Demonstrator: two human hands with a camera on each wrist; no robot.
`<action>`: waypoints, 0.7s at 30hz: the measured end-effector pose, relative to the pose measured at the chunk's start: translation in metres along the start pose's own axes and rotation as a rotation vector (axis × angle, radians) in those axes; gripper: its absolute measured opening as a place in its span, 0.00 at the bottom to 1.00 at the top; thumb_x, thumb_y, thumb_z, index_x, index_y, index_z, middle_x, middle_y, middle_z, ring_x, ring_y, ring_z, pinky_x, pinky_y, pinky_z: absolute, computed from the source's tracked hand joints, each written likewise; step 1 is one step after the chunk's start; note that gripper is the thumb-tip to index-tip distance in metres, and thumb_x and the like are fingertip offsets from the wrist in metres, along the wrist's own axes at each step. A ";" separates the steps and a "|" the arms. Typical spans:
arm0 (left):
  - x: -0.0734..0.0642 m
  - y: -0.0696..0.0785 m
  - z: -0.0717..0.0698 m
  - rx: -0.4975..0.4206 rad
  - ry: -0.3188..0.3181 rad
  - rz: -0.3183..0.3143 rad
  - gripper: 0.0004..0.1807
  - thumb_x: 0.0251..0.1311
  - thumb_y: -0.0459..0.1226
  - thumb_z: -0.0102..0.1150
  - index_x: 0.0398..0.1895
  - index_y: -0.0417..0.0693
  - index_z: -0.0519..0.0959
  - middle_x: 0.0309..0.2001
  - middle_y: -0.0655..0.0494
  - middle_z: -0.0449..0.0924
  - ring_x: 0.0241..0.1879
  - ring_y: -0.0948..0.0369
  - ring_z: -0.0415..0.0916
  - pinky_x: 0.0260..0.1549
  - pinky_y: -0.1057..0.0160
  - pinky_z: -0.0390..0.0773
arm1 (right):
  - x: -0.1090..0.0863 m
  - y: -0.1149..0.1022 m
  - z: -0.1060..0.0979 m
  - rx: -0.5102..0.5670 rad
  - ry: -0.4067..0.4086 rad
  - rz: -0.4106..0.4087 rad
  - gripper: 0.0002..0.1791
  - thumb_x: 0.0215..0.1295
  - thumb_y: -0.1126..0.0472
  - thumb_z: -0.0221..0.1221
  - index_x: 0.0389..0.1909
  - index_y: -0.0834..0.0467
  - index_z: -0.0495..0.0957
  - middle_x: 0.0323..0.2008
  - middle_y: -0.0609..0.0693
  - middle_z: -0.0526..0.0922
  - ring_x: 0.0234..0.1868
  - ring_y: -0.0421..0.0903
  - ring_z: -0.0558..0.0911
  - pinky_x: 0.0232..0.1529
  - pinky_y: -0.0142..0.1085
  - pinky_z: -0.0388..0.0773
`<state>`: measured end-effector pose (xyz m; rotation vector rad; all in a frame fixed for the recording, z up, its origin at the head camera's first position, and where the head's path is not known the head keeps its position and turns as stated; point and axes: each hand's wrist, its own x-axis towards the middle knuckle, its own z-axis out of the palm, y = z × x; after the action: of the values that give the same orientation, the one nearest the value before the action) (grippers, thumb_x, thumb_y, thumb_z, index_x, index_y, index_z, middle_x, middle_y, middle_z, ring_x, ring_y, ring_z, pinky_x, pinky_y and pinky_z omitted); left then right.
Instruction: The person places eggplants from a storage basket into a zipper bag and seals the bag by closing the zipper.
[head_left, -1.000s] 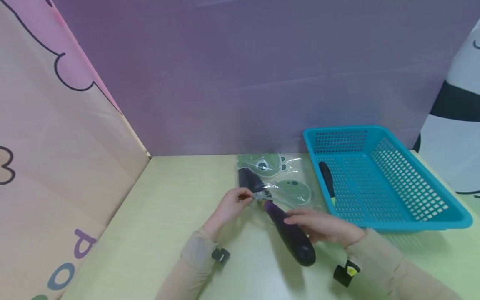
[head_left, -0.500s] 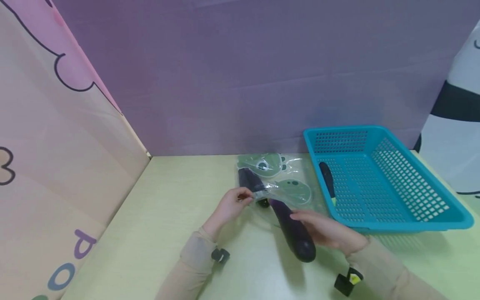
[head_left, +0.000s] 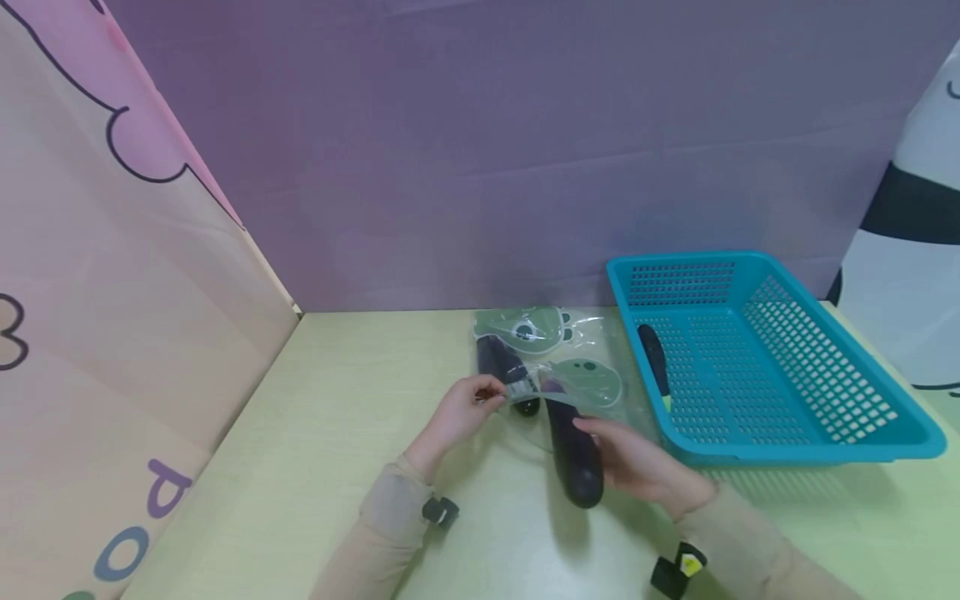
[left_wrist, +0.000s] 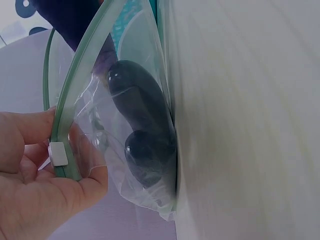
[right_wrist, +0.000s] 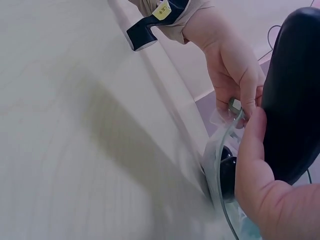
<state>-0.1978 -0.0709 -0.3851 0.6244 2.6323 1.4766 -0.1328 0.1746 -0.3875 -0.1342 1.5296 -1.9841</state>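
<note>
In the head view a clear zip bag (head_left: 596, 333) with green printed shapes lies on the table, its mouth towards me. My left hand (head_left: 461, 417) pinches the edge of the mouth, and the left wrist view shows the white slider (left_wrist: 58, 153) between its fingers. Two dark eggplants (left_wrist: 142, 95) lie inside the bag. With my right hand (head_left: 645, 468) I grip another dark purple eggplant (head_left: 577, 458), thumb along its side. Its narrow purple end is inside the bag's mouth, while the thick round end points back towards me.
A blue perforated basket (head_left: 810, 454) stands to the right of the bag. One slim dark eggplant (head_left: 654, 354) with a green tip lies along its left side. Behind the table rises a purple backdrop (head_left: 450, 167), with a printed panel (head_left: 150, 317) at the left.
My right hand has turned the eggplant more upright and moved it forward, so its narrow end has passed into the bag's mouth. My left hand has kept its place at the bag's edge.
</note>
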 end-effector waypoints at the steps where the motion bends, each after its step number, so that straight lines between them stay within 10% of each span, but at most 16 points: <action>1: 0.000 0.000 0.000 0.003 0.001 0.002 0.05 0.60 0.28 0.56 0.37 0.38 0.79 0.37 0.46 0.82 0.41 0.52 0.79 0.42 0.61 0.80 | 0.001 0.001 0.001 0.010 0.004 -0.005 0.29 0.72 0.51 0.45 0.65 0.63 0.52 0.50 0.49 0.72 0.49 0.43 0.76 0.50 0.37 0.78; 12: -0.001 0.001 -0.001 0.011 0.012 0.008 0.04 0.59 0.28 0.56 0.36 0.38 0.80 0.36 0.46 0.83 0.41 0.52 0.79 0.44 0.58 0.80 | 0.016 0.007 0.005 0.123 0.071 -0.006 0.37 0.73 0.49 0.42 0.71 0.61 0.35 0.62 0.59 0.57 0.51 0.41 0.75 0.51 0.33 0.78; 21: 0.000 0.001 0.000 0.010 0.005 0.003 0.04 0.59 0.27 0.56 0.36 0.38 0.80 0.36 0.47 0.82 0.41 0.52 0.79 0.43 0.59 0.80 | 0.024 0.011 0.006 0.243 0.098 -0.057 0.20 0.73 0.51 0.44 0.60 0.56 0.58 0.52 0.54 0.68 0.46 0.39 0.78 0.47 0.28 0.79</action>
<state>-0.1979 -0.0706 -0.3839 0.6271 2.6451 1.4692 -0.1449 0.1555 -0.4024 0.0200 1.3423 -2.2330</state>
